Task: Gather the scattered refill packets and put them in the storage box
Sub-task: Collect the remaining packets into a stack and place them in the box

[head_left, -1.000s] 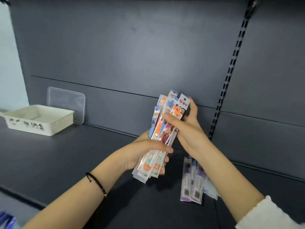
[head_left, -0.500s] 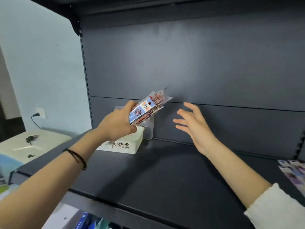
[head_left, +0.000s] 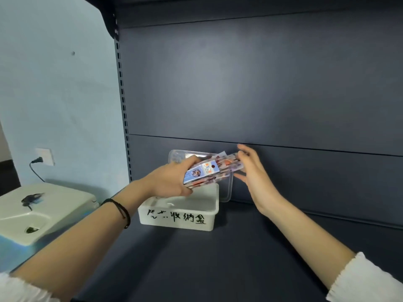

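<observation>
Now over the storage box (head_left: pixel 177 216), left hand (head_left: pixel 169 182) clenches the slippery, light refill packets (head_left: pixel 212 171) mid-stack; right hand (head_left: pixel 254 173) open, steadying their tips

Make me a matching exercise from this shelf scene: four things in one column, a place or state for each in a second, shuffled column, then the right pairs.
Things:
1. bundle of refill packets
2. storage box
3. clear lid
4. right hand

Places or states:
A. leaning against the back panel
B. open, fingertips at the bundle's far end
C. gripped in the left hand above the box
D. sitting on the dark shelf, handwriting on its front

Pairs: 1-C, 2-D, 3-A, 4-B
</observation>
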Available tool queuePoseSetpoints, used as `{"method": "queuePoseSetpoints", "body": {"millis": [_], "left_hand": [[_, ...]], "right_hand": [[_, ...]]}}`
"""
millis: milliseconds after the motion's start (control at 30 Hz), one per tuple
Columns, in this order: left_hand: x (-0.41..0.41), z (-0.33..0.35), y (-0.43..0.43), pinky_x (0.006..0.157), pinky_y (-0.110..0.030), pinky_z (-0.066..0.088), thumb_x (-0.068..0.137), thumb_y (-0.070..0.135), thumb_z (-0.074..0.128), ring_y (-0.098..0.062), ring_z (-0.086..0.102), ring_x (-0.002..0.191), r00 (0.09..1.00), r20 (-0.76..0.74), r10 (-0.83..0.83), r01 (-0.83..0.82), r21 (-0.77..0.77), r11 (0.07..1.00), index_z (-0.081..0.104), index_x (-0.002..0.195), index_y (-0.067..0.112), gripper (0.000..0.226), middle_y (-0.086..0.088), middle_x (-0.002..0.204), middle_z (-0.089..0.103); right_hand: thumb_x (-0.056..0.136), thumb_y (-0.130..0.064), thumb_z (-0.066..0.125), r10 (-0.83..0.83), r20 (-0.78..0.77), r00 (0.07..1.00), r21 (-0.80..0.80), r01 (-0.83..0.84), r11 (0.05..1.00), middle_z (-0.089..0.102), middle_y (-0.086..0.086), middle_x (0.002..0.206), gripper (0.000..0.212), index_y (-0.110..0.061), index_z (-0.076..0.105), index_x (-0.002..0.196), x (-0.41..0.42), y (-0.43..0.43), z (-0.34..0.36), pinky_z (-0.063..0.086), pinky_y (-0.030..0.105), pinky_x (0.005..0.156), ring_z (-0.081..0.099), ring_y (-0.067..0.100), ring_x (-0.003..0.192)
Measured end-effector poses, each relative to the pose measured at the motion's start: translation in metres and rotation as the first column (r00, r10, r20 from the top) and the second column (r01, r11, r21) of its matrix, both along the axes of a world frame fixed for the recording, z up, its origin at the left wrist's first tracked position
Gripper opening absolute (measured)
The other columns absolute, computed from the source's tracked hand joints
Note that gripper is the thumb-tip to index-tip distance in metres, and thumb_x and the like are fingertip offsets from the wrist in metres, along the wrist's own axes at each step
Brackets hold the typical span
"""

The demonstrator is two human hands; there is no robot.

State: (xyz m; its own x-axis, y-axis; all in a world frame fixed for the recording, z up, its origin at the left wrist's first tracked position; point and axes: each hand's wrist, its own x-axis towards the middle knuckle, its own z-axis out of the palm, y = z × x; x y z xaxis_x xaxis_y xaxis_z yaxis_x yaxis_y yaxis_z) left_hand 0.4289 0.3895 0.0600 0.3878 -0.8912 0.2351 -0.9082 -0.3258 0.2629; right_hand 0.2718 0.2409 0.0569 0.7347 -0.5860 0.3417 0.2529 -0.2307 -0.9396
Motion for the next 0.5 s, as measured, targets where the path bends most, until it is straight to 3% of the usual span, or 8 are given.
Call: {"method": "queuePoseSetpoints", "body": {"millis": [100, 200, 267, 333, 400, 500], "left_hand": [[0.016, -0.009, -0.001, 0.053, -0.018, 0.049, 0.073, 0.026, 0.075, 0.003, 0.061, 0.064, 0.991, -0.116, -0.06, 0.064, 0.031, 0.997, 0.035, 0.121, 0.035, 0.064, 0.011, 0.097, 0.063], [0.028, -0.018, 0.007, 0.077, -0.031, 0.057, 0.067, 0.041, 0.082, 0.003, 0.062, 0.089, 0.967, -0.232, -0.103, 0.115, 0.038, 0.993, 0.034, 0.124, 0.042, 0.074, 0.02, 0.105, 0.061], [0.033, -0.023, 0.011, 0.088, -0.035, 0.052, 0.067, 0.051, 0.079, 0.002, 0.055, 0.104, 0.983, -0.145, -0.117, 0.129, 0.075, 0.989, 0.03, 0.129, 0.047, 0.079, 0.026, 0.119, 0.054], [0.036, -0.024, 0.013, 0.099, -0.032, 0.043, 0.068, 0.059, 0.074, -0.001, 0.043, 0.121, 0.992, 0.014, -0.122, 0.12, 0.101, 0.988, 0.024, 0.14, 0.045, 0.089, 0.022, 0.139, 0.042], [0.042, -0.027, 0.015, 0.108, -0.032, 0.033, 0.067, 0.065, 0.072, -0.007, 0.032, 0.135, 0.99, 0.081, -0.111, 0.105, 0.081, 0.991, 0.014, 0.148, 0.041, 0.103, 0.015, 0.152, 0.03], [0.051, -0.033, 0.019, 0.112, -0.037, 0.031, 0.061, 0.063, 0.078, -0.005, 0.025, 0.141, 0.97, -0.181, -0.163, 0.16, -0.03, 0.987, 0.002, 0.146, 0.052, 0.115, 0.015, 0.155, 0.024]], "right_hand": [[0.1, -0.036, 0.041, -0.023, -0.003, 1.0, 0.039, 0.023, 0.999, 0.064, -0.002, 0.113, 0.024, -0.029, 0.054, 0.119, 0.017, 0.0, -0.01, 0.043, 0.035, 0.105, 0.061, 0.014, 0.11], [0.099, -0.037, 0.042, -0.028, -0.038, 0.999, 0.079, 0.031, 0.996, 0.069, -0.004, 0.101, 0.023, -0.025, 0.056, 0.114, 0.029, 0.007, -0.021, 0.053, 0.025, 0.076, 0.07, 0.009, 0.087], [0.099, -0.038, 0.044, -0.032, -0.056, 0.998, 0.123, 0.039, 0.992, 0.068, -0.006, 0.1, 0.021, -0.027, 0.058, 0.109, 0.036, 0.013, -0.029, 0.053, 0.025, 0.067, 0.07, 0.009, 0.085], [0.098, -0.038, 0.044, -0.061, -0.068, 0.996, 0.165, 0.071, 0.984, 0.064, -0.008, 0.109, 0.021, -0.028, 0.059, 0.11, 0.042, 0.015, -0.035, 0.055, 0.029, 0.071, 0.068, 0.011, 0.091], [0.099, -0.033, 0.043, -0.079, -0.06, 0.995, 0.21, 0.09, 0.974, 0.064, -0.011, 0.101, 0.021, -0.024, 0.058, 0.111, 0.047, 0.018, -0.038, 0.055, 0.026, 0.063, 0.069, 0.006, 0.078], [0.099, -0.027, 0.042, -0.117, -0.075, 0.99, 0.219, 0.131, 0.967, 0.061, -0.007, 0.093, 0.021, -0.02, 0.059, 0.11, 0.053, 0.02, -0.04, 0.052, 0.019, 0.054, 0.063, 0.005, 0.069]]}}
